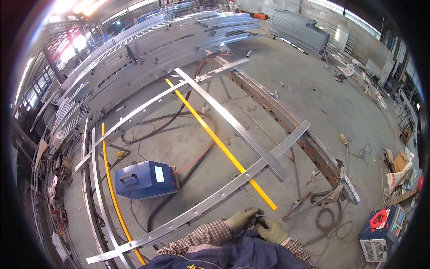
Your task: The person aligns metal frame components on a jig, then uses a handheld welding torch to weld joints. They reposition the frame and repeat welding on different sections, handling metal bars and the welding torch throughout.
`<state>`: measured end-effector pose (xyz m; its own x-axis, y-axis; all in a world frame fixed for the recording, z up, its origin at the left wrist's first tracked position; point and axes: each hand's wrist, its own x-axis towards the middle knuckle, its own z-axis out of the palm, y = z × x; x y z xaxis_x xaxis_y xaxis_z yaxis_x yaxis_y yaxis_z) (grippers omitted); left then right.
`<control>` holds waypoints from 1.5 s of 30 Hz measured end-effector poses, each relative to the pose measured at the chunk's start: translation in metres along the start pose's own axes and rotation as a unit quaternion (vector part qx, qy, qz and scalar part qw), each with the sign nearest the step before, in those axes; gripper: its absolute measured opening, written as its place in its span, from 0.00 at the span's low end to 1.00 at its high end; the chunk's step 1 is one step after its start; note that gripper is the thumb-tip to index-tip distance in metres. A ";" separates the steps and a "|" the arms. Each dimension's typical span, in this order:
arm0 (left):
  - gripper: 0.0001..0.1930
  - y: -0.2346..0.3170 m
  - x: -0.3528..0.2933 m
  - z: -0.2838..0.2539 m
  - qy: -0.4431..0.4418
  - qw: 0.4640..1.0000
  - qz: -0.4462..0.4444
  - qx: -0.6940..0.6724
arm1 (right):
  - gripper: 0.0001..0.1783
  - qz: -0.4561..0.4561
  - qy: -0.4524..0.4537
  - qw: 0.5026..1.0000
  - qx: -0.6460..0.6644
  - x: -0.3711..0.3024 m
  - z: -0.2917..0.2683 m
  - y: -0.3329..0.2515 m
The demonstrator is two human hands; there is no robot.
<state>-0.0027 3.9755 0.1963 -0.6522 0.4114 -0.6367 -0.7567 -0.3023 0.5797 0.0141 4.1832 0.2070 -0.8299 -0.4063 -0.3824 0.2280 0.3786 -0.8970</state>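
Head view: gap between hands (243, 219) (272, 231) and rail (214, 197) edge

A shiny silver rail (222, 194) with little holes lies on a slant. A thin yellow bar (215, 137) crosses it, its near end sticking out past. A plain silver bar (225, 116) lies near the yellow one.

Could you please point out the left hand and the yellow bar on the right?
Left hand (242, 219): head view, on the back of the hand.
Yellow bar (221, 144): head view, on the middle of its length.
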 end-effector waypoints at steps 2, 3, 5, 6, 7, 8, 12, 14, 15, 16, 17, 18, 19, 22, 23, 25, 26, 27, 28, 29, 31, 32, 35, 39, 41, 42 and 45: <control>0.18 0.012 0.010 0.012 -0.008 0.998 0.024 -0.060 | 0.23 -0.036 0.014 0.999 -0.037 -0.007 -0.014 0.000; 0.19 0.018 0.017 0.018 -0.012 0.996 0.023 -0.091 | 0.23 -0.057 0.025 0.994 -0.087 -0.007 -0.026 0.000; 0.25 0.028 0.035 0.027 -0.058 0.967 0.161 -0.187 | 0.24 -0.032 0.049 0.991 -0.121 -0.016 -0.048 0.005; 0.26 0.032 0.045 0.031 -0.071 0.956 0.167 -0.232 | 0.23 -0.052 0.083 0.984 -0.151 -0.021 -0.056 0.009; 0.27 0.033 0.054 0.036 -0.096 0.935 0.186 -0.288 | 0.23 -0.070 0.083 0.989 -0.104 -0.026 -0.065 0.015; 0.27 0.031 0.060 0.041 -0.108 0.933 0.136 -0.315 | 0.23 -0.042 0.082 0.992 -0.086 -0.028 -0.074 0.022; 0.28 0.020 0.077 0.070 -0.124 0.920 0.105 -0.357 | 0.23 -0.012 0.089 0.995 -0.032 -0.041 -0.096 0.051; 0.29 0.015 0.080 0.080 -0.133 0.920 0.114 -0.349 | 0.22 0.001 0.095 0.995 -0.043 -0.045 -0.103 0.061; 0.29 0.014 0.082 0.085 -0.138 0.918 0.123 -0.350 | 0.22 -0.013 0.097 0.995 -0.031 -0.047 -0.105 0.064; 0.30 0.011 0.083 0.088 -0.134 0.919 0.122 -0.350 | 0.22 -0.017 0.102 0.994 -0.020 -0.047 -0.107 0.065; 0.30 0.009 0.086 0.092 -0.104 0.932 0.096 -0.333 | 0.22 0.004 0.096 0.995 -0.009 -0.048 -0.108 0.065; 0.30 0.005 0.089 0.096 -0.086 0.940 0.082 -0.319 | 0.22 -0.015 0.101 0.995 -0.019 -0.048 -0.110 0.064; 0.30 0.003 0.092 0.100 -0.041 0.951 0.050 -0.304 | 0.22 -0.010 0.097 0.995 -0.030 -0.048 -0.111 0.062; 0.25 -0.001 0.098 0.106 -0.062 0.967 0.028 -0.246 | 0.22 -0.017 0.119 0.992 -0.032 -0.043 -0.113 0.054; 0.23 0.000 0.098 0.106 -0.024 0.976 0.002 -0.217 | 0.22 -0.018 0.122 0.992 -0.026 -0.042 -0.112 0.052; 0.19 0.007 0.098 0.106 -0.028 0.977 0.012 -0.211 | 0.22 -0.005 0.126 0.992 -0.011 -0.039 -0.111 0.049; 0.19 0.011 0.096 0.104 -0.012 0.981 0.015 -0.194 | 0.22 0.007 0.122 0.992 0.007 -0.038 -0.110 0.048; 0.18 0.016 0.093 0.101 0.006 0.984 0.016 -0.178 | 0.22 0.007 0.128 0.992 0.001 -0.036 -0.109 0.047; 0.17 0.022 0.090 0.098 -0.002 0.986 0.019 -0.167 | 0.22 0.009 0.132 0.991 0.004 -0.034 -0.108 0.046; 0.16 0.027 0.086 0.095 -0.008 0.987 0.022 -0.157 | 0.22 0.021 0.135 0.990 0.018 -0.030 -0.108 0.046; 0.15 0.034 0.077 0.084 -0.007 0.991 0.034 -0.129 | 0.23 0.003 0.142 0.990 -0.023 -0.015 -0.109 0.043; 0.16 0.035 0.070 0.076 0.001 0.993 0.042 -0.110 | 0.23 0.028 0.140 0.989 -0.041 -0.007 -0.110 0.040; 0.18 0.043 0.060 0.041 0.094 0.982 0.160 -0.031 | 0.26 0.024 0.156 0.977 -0.144 0.031 -0.122 0.030; 0.18 0.074 0.054 -0.044 0.357 0.748 0.464 0.312 | 0.34 -0.055 0.227 0.918 -0.322 0.093 -0.131 0.013; 0.17 0.080 0.047 -0.079 0.441 0.684 0.387 0.433 | 0.40 -0.076 0.247 0.887 -0.384 0.121 -0.126 0.006; 0.17 0.079 0.049 -0.089 0.451 0.664 0.366 0.470 | 0.41 -0.065 0.233 0.884 -0.400 0.133 -0.123 0.003; 0.18 0.076 0.055 -0.106 0.486 0.627 0.281 0.541 | 0.46 -0.020 0.189 0.888 -0.420 0.164 -0.119 -0.003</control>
<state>-0.1005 3.8839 0.1516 -0.9195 -0.3747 0.1188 -0.2629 0.8110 0.5226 -0.1833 4.2143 0.1737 -0.9765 -0.1851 -0.1103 -0.1332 0.9209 -0.3664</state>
